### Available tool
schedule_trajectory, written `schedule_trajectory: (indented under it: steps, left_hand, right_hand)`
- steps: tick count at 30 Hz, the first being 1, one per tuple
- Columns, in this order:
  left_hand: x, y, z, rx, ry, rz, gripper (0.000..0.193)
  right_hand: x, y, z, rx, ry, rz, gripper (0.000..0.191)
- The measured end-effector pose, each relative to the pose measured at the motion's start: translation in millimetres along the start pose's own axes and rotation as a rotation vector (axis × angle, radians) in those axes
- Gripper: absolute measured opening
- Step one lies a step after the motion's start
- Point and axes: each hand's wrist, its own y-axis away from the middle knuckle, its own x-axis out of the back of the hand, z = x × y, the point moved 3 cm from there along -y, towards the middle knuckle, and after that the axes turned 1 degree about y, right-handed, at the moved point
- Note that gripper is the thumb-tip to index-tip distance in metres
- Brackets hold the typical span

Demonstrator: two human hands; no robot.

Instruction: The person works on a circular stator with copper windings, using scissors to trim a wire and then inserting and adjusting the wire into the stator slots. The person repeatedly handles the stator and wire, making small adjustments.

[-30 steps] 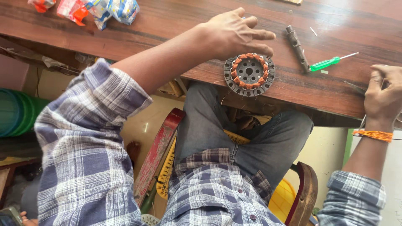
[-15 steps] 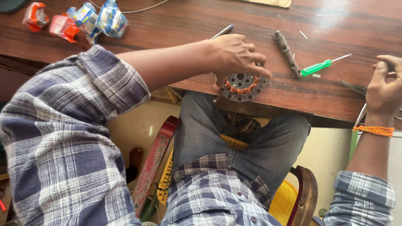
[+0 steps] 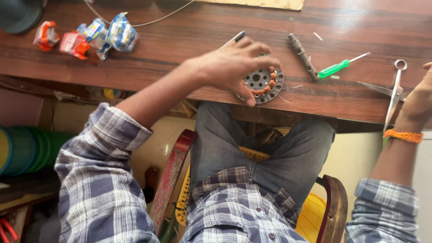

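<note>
A round metal stator (image 3: 266,82) with orange-copper windings lies near the front edge of the brown wooden table (image 3: 180,54). My left hand (image 3: 231,63) reaches over it, fingers curled across its top and thumb at its near rim, gripping it. My right hand (image 3: 418,96), with an orange band at the wrist, rests at the table's right edge beside a pair of scissors (image 3: 394,87); its fingers are cut off by the frame. Both sleeves are blue-and-white plaid.
A grey metal shaft (image 3: 301,54) and a green-handled screwdriver (image 3: 339,67) lie right of the stator. A thin dark-tipped tool (image 3: 234,39) pokes out behind my left hand. Crumpled coloured wrappers (image 3: 90,36) and a wire (image 3: 148,20) sit far left.
My left hand went from lying flat beside the stator to closing over it. The right hand has slid further toward the frame's right edge.
</note>
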Motion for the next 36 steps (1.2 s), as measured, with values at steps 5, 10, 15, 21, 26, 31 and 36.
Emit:
schedule_trajectory:
  steps: [5, 10, 15, 21, 26, 31, 36]
  left_hand:
    - [-25, -18, 5, -0.079, 0.139, -0.021, 0.082]
    - [-24, -34, -17, -0.073, 0.373, 0.098, 0.057]
    - [-27, -31, -22, -0.104, 0.360, 0.187, 0.045]
    - [-39, -27, -21, -0.014, 0.425, 0.099, 0.038]
    - [-47, -32, -17, -0.110, 0.380, 0.159, 0.067]
    - [-56, -40, -22, -0.088, 0.405, 0.070, 0.079]
    - [-56, -34, -23, -0.216, 0.389, 0.276, 0.071]
  right_hand:
    - [-14, 55, -87, -0.056, -0.408, -0.120, 0.011]
    - [-86, 95, -158, 0.205, 0.231, -0.443, 0.017]
    - [-112, 99, -161, 0.121, 0.376, -0.481, 0.019]
    - [-115, 83, -157, 0.233, 0.161, -0.491, 0.009]
    - [-128, 64, -156, 0.356, 0.133, -0.409, 0.012]
    - [-140, 65, -157, 0.312, 0.053, -0.378, 0.008]
    - [-148, 74, -164, 0.322, -0.028, -0.432, 0.007]
